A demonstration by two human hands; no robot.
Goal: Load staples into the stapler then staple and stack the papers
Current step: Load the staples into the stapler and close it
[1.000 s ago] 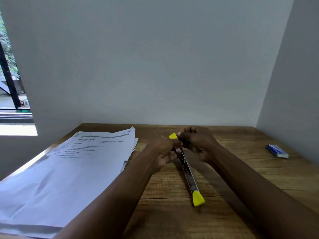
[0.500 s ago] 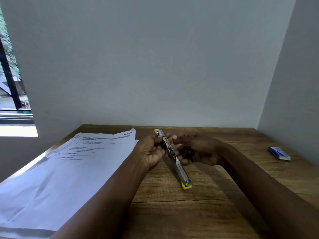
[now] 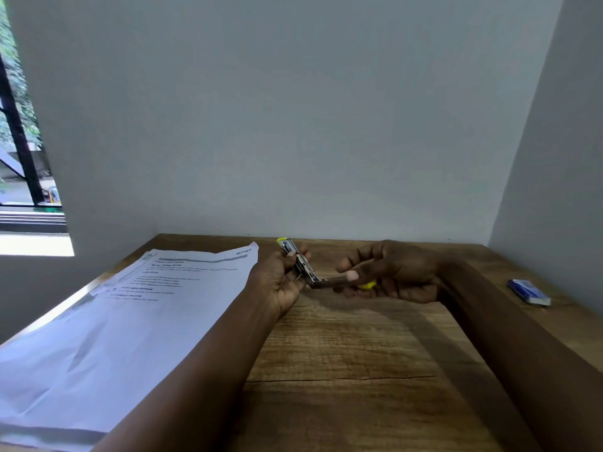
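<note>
Above the table (image 3: 359, 370), our left hand (image 3: 277, 282) grips one arm of the hinged-open stapler (image 3: 305, 267), while our right hand (image 3: 391, 272) pinches the other arm.

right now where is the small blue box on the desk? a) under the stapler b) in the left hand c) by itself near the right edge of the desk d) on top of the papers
c: the small blue box lies alone on the wooden desk near its right edge, apart from the papers, the stapler and both hands.
</note>
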